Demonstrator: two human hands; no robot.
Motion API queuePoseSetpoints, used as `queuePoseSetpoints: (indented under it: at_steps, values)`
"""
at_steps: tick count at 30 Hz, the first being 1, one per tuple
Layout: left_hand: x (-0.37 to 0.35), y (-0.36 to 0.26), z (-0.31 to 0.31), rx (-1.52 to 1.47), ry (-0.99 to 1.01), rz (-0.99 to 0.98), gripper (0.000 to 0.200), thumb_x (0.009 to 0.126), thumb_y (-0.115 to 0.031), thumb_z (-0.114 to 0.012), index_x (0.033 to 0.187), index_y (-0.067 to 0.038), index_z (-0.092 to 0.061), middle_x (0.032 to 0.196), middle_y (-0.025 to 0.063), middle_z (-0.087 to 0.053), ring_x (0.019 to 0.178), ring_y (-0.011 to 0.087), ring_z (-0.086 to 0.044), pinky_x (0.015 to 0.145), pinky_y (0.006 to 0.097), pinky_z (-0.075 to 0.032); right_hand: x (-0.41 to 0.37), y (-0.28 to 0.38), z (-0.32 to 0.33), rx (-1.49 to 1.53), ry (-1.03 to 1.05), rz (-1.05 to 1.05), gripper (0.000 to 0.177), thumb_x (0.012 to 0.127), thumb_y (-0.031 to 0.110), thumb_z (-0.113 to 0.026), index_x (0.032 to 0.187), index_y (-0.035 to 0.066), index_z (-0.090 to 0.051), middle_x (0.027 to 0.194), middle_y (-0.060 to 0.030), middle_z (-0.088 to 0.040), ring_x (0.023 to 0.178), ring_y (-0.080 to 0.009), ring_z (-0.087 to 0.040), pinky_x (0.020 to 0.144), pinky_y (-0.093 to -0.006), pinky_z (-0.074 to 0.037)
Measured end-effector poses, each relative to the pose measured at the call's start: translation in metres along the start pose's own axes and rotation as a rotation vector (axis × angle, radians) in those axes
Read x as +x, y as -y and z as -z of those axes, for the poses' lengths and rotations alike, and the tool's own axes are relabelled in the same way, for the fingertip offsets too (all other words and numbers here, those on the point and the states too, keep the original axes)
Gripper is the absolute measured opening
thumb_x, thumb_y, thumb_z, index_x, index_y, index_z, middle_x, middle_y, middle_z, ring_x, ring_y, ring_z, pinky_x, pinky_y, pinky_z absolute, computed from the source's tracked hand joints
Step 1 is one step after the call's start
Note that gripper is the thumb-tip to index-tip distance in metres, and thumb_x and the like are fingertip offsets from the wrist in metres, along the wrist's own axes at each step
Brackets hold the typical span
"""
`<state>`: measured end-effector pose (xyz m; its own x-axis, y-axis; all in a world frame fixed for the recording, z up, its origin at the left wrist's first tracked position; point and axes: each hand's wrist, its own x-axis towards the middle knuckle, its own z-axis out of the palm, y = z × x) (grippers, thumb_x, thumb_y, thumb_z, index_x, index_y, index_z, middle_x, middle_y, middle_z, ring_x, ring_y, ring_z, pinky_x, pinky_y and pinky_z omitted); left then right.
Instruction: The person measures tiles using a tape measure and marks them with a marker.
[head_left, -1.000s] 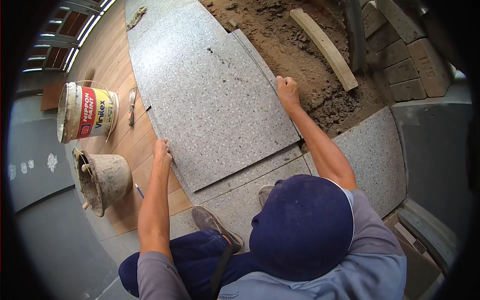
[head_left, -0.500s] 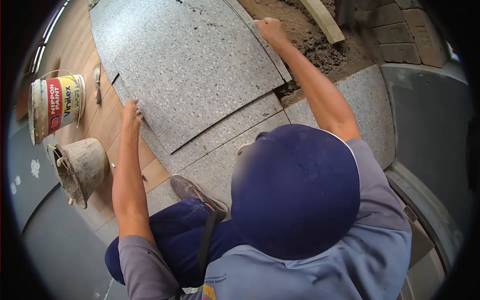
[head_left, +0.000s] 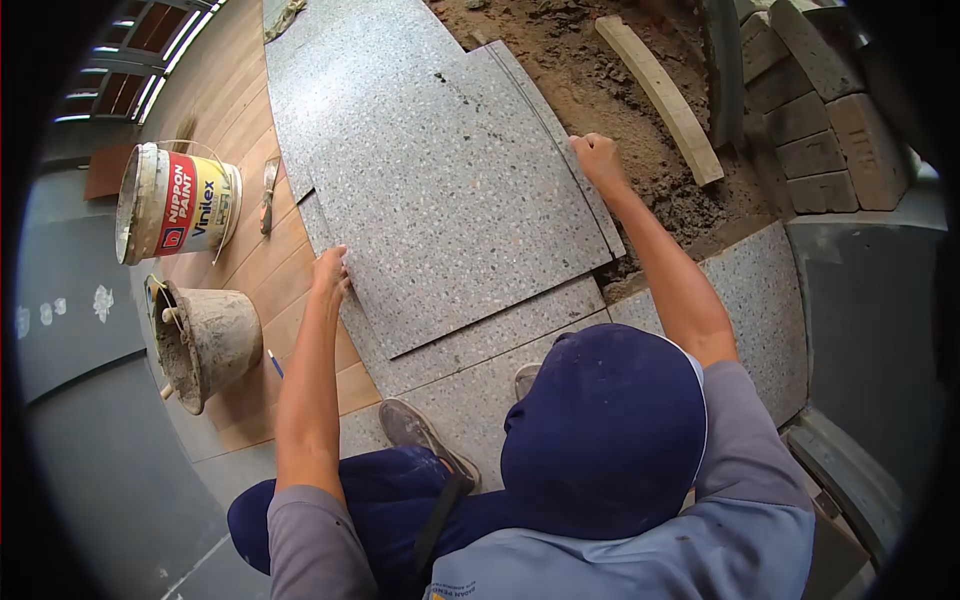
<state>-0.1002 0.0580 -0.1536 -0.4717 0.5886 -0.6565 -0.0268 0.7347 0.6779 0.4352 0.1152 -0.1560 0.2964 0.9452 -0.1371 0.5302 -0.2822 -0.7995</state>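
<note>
A large grey speckled tile [head_left: 470, 190] is held between my two hands, overlapping the laid tiles beneath it. My left hand [head_left: 331, 272] is closed on its left edge, close beside the wooden-look floor. Across from it, my right hand [head_left: 597, 162] is closed on the right edge, over the bare soil. A dark gap shows under the tile's near edge, above a row of laid speckled tiles [head_left: 500, 345]. The undersides of both hands' fingers are partly hidden.
On the left stand a paint bucket [head_left: 200, 205] and a mortar-smeared bucket [head_left: 225, 335]. A putty knife [head_left: 269, 195] lies on the wood-look floor [head_left: 300, 350]. At right are rough soil [head_left: 560, 70], a wooden strip [head_left: 660, 100] and stacked paving blocks [head_left: 810, 140].
The view has shifted, so the scene sits lower and further right. Both hands stay on the tile's edges, and the tile keeps about the same place over the laid ones.
</note>
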Motion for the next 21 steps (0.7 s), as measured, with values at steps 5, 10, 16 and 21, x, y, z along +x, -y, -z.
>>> queuePoseSetpoints:
  at_steps: [5, 10, 16, 21]
  values:
    - [0.003, -0.005, 0.002, 0.127, -0.054, -0.005, 0.056, 0.089, -0.027, -0.069, 0.133, 0.004, -0.053, 0.123, 0.0186, -0.058, 0.114, 0.0326, -0.055, 0.106, 0.0545, -0.041, -0.005, 0.002, 0.004, 0.005, 0.002, -0.005, 0.043, 0.092, 0.035, -0.062, 0.077, -0.005, -0.060, 0.074, -0.0248, -0.060, 0.068, -0.0365, -0.059, 0.068, -0.0469, -0.046]
    - [-0.011, -0.015, 0.005, 0.190, -0.019, -0.042, 0.065, 0.091, -0.031, -0.068, 0.142, 0.003, -0.047, 0.141, 0.0191, -0.051, 0.131, 0.0347, -0.047, 0.111, 0.0559, -0.036, -0.011, -0.002, 0.008, 0.039, -0.055, 0.023, 0.041, 0.092, 0.034, -0.062, 0.078, -0.005, -0.061, 0.074, -0.0244, -0.061, 0.066, -0.0354, -0.057, 0.068, -0.0460, -0.046]
    - [-0.013, -0.014, 0.007, 0.205, -0.044, -0.056, 0.063, 0.089, -0.032, -0.069, 0.140, 0.001, -0.051, 0.139, 0.0180, -0.053, 0.126, 0.0338, -0.050, 0.108, 0.0557, -0.038, -0.014, -0.003, 0.010, 0.086, -0.040, -0.022, 0.040, 0.093, 0.032, -0.062, 0.076, -0.004, -0.060, 0.069, -0.0211, -0.058, 0.063, -0.0305, -0.054, 0.065, -0.0452, -0.045]
    - [-0.016, -0.018, 0.010, 0.263, -0.001, -0.085, 0.060, 0.088, -0.035, -0.070, 0.136, -0.002, -0.057, 0.134, 0.0170, -0.057, 0.120, 0.0330, -0.053, 0.104, 0.0563, -0.041, -0.011, -0.008, 0.006, 0.077, -0.066, 0.044, 0.039, 0.094, 0.030, -0.063, 0.077, -0.005, -0.061, 0.070, -0.0204, -0.059, 0.063, -0.0283, -0.055, 0.064, -0.0443, -0.046]
